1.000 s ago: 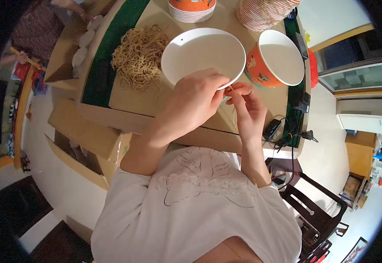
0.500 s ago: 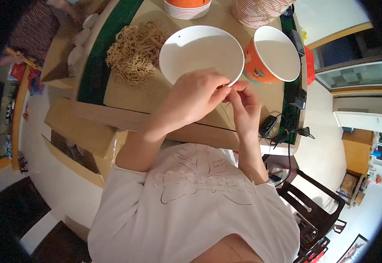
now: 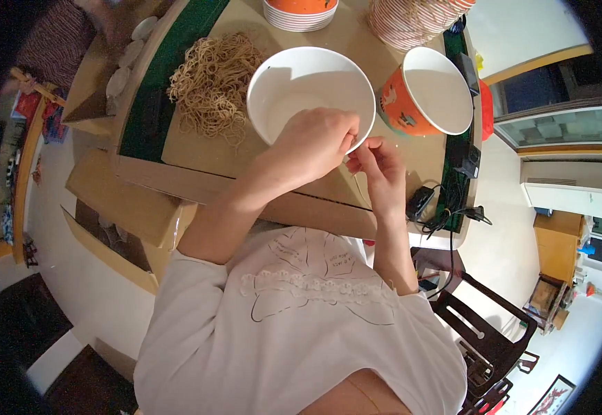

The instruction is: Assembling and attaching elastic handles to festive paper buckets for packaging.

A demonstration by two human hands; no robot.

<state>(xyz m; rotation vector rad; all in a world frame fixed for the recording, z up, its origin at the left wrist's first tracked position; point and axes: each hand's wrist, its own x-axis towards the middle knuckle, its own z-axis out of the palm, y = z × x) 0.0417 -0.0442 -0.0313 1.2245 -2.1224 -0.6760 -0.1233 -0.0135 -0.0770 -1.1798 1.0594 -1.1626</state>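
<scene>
A white-lined paper bucket (image 3: 304,79) is tipped toward me at the table's near edge, with a small dark hole near its far rim. Over its near right rim my left hand (image 3: 318,138) is closed, its fingertips curled inside the opening; what they pinch is hidden. Just outside that rim, my right hand (image 3: 380,169) has thumb and fingers pinched together at a thin tan string (image 3: 360,190), which trails down toward the table edge. A heap of tan strings (image 3: 214,83) lies left of the bucket.
An orange paper bucket (image 3: 394,104) stands to the right. Behind are stacked buckets (image 3: 301,17) and a striped stack draped with strings (image 3: 408,21). Black adapters and cables (image 3: 446,218) lie at the right edge. An open cardboard box (image 3: 118,214) sits below left; a dark chair (image 3: 484,311) is at right.
The bucket has tilted further toward me, showing more of its inside. My left hand has shifted from outside the rim to curl over into it; my right hand stays close outside.
</scene>
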